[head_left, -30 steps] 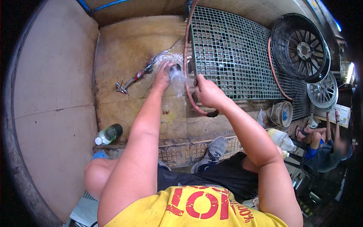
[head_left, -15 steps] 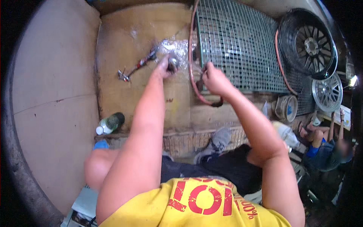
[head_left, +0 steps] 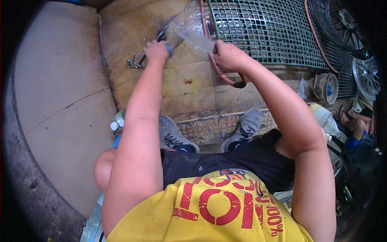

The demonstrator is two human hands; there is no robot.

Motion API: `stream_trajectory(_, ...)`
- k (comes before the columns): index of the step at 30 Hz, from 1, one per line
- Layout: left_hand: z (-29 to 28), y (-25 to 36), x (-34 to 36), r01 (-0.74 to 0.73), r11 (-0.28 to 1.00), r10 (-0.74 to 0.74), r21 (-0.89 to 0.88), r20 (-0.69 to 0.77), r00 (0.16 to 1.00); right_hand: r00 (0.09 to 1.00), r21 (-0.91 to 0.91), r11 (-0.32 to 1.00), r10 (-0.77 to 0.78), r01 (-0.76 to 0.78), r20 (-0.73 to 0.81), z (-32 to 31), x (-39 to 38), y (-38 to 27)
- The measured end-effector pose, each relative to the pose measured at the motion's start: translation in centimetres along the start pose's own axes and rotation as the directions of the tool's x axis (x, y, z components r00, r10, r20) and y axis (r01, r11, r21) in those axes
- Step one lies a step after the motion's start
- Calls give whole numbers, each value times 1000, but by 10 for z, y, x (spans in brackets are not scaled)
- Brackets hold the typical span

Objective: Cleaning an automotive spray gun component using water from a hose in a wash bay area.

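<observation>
Nearest, a seated person in a yellow shirt (head_left: 217,205) and dark shorts (head_left: 238,167) leans over a brown floor (head_left: 177,86), both bare arms stretched forward. Grey shoes (head_left: 248,123) stand at its near edge; a bottle (head_left: 119,119) with a white cap shows partly behind the left forearm. A little farther, small reddish pieces (head_left: 188,81) lie on a yellowish stain between the arms.

The right hand (head_left: 230,56) is clenched on the end of a reddish hose (head_left: 219,72), the outlet mostly hidden within the grip; the hose loops just below the wrist and bears a black band (head_left: 240,84). Water (head_left: 197,38) fans from this grip toward the upper left, passing beyond the left hand (head_left: 156,52). The left grip is curled about a grey cup (head_left: 169,49), which protrudes on the right of the fingers, its remainder concealed by them. A metal tool (head_left: 135,62) shows on the left of that hand; whether the hand touches it cannot be told.

Farther, to the right, are a green grid (head_left: 258,24), a bucket (head_left: 320,86), and a dark wheel (head_left: 342,24) above a silver wheel (head_left: 367,78).
</observation>
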State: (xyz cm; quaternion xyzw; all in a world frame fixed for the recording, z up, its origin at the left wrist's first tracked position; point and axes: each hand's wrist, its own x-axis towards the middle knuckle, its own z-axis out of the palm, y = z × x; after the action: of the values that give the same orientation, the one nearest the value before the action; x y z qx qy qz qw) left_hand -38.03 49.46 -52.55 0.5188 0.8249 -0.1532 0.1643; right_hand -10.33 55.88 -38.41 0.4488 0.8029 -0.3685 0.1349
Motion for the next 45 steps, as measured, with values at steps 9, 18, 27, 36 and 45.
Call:
stream_trajectory(9,5,0,-2,-298,951,278,-86,-192,941,993,33,999,-5,2,117,-3,3,-17)
stream_trajectory(18,42,60,-42,-156,903,224,-401,129,966,963,-200,970,-86,139,254,19,2,-14)
stream_trajectory(27,160,51,-126,-237,819,189,-522,-144,971,963,-149,981,-84,125,254,46,-35,-23)
stream_trajectory(36,128,68,-54,427,-382,8,-820,459,888,963,-119,986,-88,121,253,36,-35,-31)
stream_trajectory(45,106,112,-39,635,-414,238,-652,596,767,967,-55,998,28,-14,251,40,-48,0)
